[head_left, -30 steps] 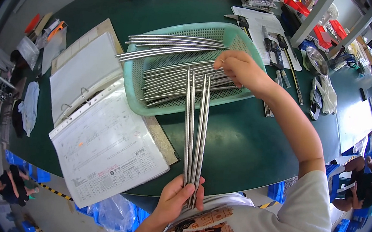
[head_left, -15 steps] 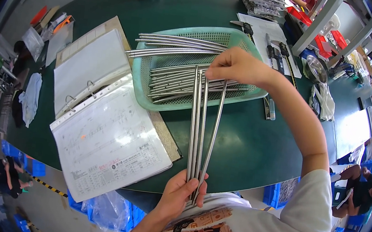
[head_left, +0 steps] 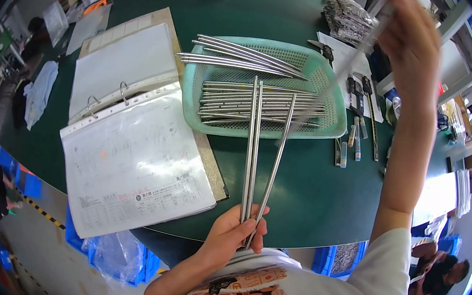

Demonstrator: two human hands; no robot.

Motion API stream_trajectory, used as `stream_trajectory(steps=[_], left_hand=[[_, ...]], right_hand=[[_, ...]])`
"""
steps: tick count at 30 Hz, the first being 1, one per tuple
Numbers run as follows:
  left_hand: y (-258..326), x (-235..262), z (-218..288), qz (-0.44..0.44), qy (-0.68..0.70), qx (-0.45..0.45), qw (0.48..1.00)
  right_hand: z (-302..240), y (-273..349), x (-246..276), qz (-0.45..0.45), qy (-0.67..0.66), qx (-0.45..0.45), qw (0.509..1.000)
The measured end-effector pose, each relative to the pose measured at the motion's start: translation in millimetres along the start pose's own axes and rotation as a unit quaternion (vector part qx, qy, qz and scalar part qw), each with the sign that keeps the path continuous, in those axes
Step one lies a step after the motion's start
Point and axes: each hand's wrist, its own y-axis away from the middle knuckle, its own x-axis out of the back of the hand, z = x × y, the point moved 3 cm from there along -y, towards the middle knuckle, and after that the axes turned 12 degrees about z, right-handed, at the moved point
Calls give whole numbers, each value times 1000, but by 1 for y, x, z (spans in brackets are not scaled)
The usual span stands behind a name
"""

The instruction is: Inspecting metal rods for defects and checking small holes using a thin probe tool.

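My left hand (head_left: 235, 227), low near the table's front edge, is closed round the lower ends of three thin silver metal rods (head_left: 252, 149). Two of them stand close together; the third leans apart to the right. My right hand (head_left: 414, 42) is raised at the upper right, its fingers closed on the top of another metal rod (head_left: 343, 72) that slants down to the left, smeared by motion. Behind these is a pale green plastic basket (head_left: 342, 110) with a row of rods (head_left: 224, 96) lying in it. More rods (head_left: 236, 64) rest across its far left rim.
An open ring binder (head_left: 138, 165) with sheets in plastic sleeves lies left of the basket. To the right are calipers (head_left: 359, 97) and small tubes (head_left: 357, 143). Bagged parts (head_left: 346, 19) lie at the back. Blue crates (head_left: 147, 262) stand below the table edge. Other people are farther off on both sides.
My right hand has risen from over the basket to the upper right, drawing one rod out of the bundle. My left hand stays low, holding fewer rods.
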Motion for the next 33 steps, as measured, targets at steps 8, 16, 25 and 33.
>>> stream_trajectory(steps=[8,16,25,33], left_hand=[[-5,-19,1,-21,5,37,999],[-9,-22,-1,-37,44,50,997],[-8,-24,5,-38,127,84,988],[-6,-30,11,-45,47,59,996]], right_hand=[[-65,66,19,-18,-3,272,962],[-44,140,0,-225,160,533,800],[8,195,-8,-364,61,539,757],[15,208,6,-379,62,442,810]])
